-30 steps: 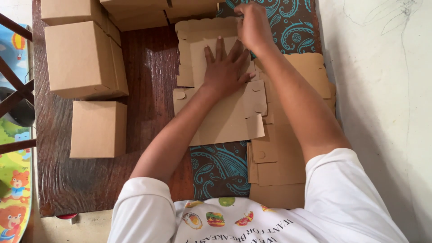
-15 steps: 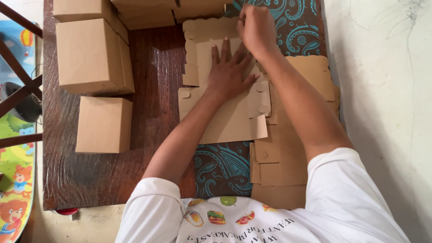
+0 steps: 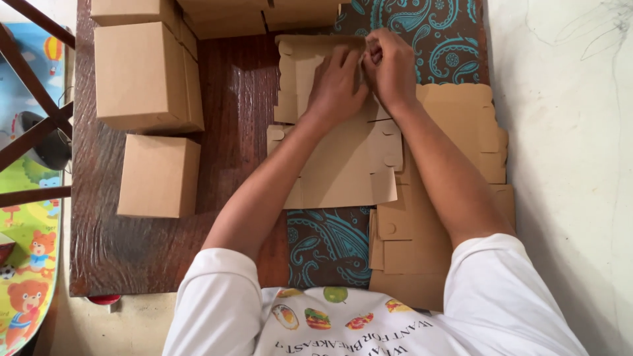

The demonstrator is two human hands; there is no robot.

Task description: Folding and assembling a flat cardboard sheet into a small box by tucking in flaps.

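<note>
A flat, unfolded brown cardboard box blank point(image 3: 343, 165) lies on the dark wooden table point(image 3: 224, 132) in front of me. My left hand point(image 3: 337, 82) presses on its far part, fingers together near the top edge. Right beside it, my right hand point(image 3: 390, 66) pinches the blank's far flap with curled fingers. The two hands touch each other. Under and to the right of this blank sits a stack of more flat brown blanks point(image 3: 455, 151).
Folded brown cardboard boxes stand on the left: a large one point(image 3: 142, 76), a smaller one point(image 3: 158, 175) nearer me, others along the far edge point(image 3: 264, 16). A teal paisley cloth point(image 3: 422, 33) covers the table's right part. A pale wall point(image 3: 567, 165) runs along the right.
My left hand slid from the middle of the blank up to its far edge. My right hand came down and left to meet it and closed on the flap.
</note>
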